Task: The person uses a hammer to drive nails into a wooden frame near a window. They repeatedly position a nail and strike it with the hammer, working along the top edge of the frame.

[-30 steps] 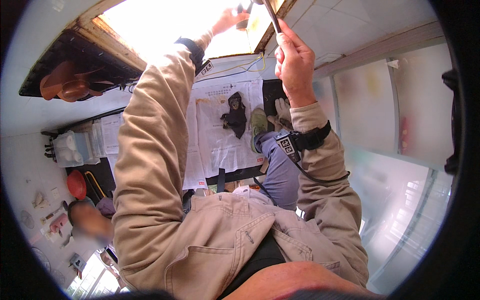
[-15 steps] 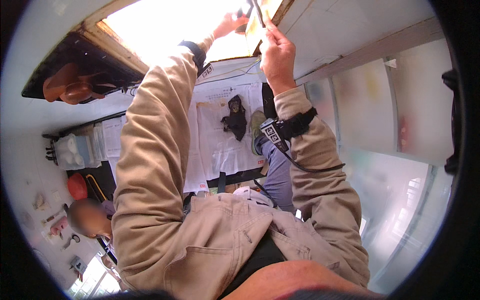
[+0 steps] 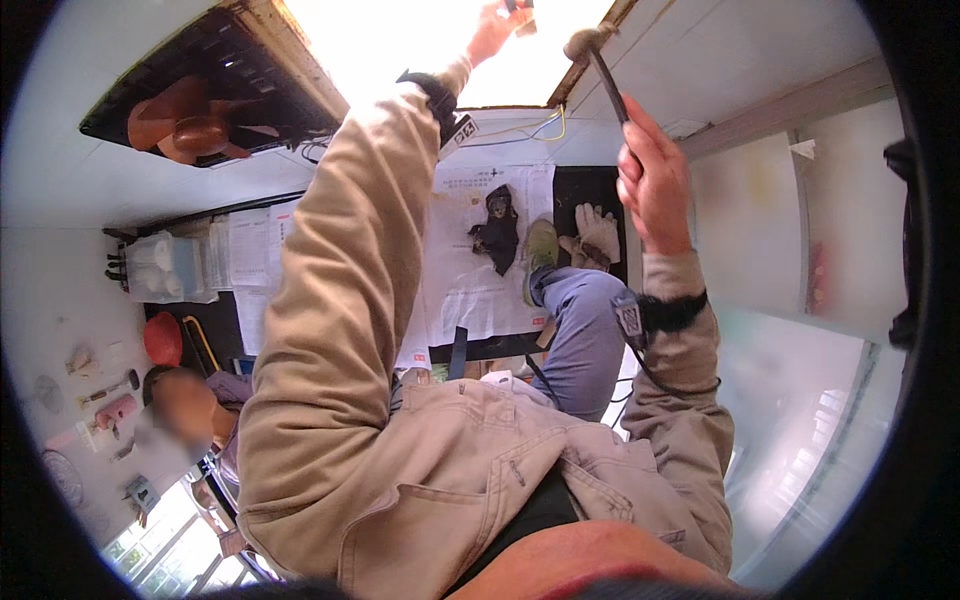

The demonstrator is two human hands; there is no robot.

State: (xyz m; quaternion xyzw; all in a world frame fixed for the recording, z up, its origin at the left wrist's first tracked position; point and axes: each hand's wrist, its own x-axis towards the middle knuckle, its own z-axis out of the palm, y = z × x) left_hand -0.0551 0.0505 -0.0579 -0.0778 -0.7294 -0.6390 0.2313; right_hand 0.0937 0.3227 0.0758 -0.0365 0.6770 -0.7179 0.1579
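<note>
My right hand (image 3: 655, 185) is wrapped round the dark handle of a hammer (image 3: 604, 80). The hammer's rounded head is raised beside the right edge of a bright, wood-framed opening (image 3: 450, 45). At the top of the view my left hand (image 3: 490, 32) reaches up against the glare of this opening. Its fingers are closed round a small dark thing, partly cut off by the upper edge, whose kind I cannot make out. The two hands are apart.
A fan (image 3: 190, 125) with brown blades sits on a black panel left of the opening. Below lie paper sheets (image 3: 455, 300), a crumpled black piece (image 3: 497, 230) and a work glove (image 3: 597, 235). Another person (image 3: 195, 405) is at lower left; frosted panels (image 3: 750, 210) stand right.
My right hand has swung the hammer right and down, away from my left hand. The whole view has shifted, and the glove has come into sight.
</note>
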